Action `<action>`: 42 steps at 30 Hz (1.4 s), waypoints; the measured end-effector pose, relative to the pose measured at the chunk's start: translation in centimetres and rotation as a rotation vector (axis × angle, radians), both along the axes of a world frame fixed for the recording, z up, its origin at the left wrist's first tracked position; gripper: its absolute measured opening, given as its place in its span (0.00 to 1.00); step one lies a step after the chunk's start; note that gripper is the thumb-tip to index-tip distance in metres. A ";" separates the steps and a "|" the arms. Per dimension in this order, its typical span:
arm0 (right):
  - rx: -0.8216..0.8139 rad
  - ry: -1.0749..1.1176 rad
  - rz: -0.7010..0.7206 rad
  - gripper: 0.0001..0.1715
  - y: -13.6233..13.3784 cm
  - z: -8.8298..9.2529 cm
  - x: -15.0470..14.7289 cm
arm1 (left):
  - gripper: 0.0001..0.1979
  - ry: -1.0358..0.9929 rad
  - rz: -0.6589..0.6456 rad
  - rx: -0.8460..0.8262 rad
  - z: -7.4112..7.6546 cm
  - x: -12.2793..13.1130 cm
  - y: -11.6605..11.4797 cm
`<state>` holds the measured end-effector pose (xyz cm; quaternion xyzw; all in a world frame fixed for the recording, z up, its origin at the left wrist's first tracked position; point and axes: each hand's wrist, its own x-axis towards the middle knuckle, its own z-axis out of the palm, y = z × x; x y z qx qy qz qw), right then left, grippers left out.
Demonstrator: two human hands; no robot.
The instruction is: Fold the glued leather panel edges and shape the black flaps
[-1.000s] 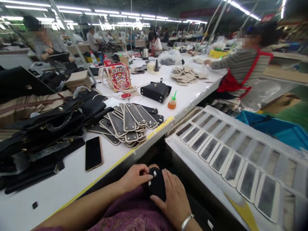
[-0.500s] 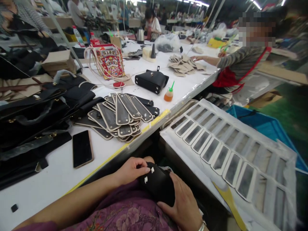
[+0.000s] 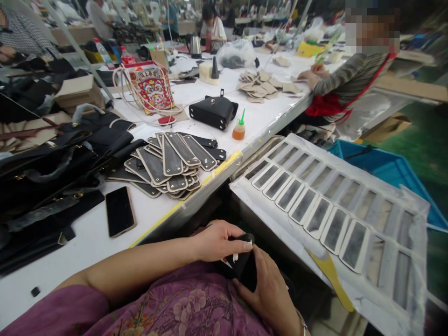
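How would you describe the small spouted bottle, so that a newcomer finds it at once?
On the white table, find the black bag near the edge. Just to its right stands the bottle, set apart by its orange liquid and green spout.

Single cam on wearer's head looks fwd & down, worktable (image 3: 91,252) close on L side.

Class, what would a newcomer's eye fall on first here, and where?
Probably the bright red patterned bag, standing on the white table beyond the piled strips. At lower centre, the left hand and right hand hold a black piece. Pale-edged panels lie in a row at right.
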<state>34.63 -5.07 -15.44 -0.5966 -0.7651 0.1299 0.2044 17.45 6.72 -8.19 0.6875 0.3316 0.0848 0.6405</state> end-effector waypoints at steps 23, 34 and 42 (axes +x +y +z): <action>-0.034 -0.085 -0.043 0.45 -0.7 -0.8 0.7 | 0.16 0.354 0.333 -0.095 -5.0 -6.9 0.7; 0.117 -0.156 0.012 0.40 0.4 -1.6 0.9 | 0.13 0.363 0.297 -0.107 -5.5 -7.0 1.9; 0.128 -0.183 0.083 0.45 3.4 -1.5 -2.6 | 0.13 0.227 0.286 -0.255 -6.1 -7.8 2.4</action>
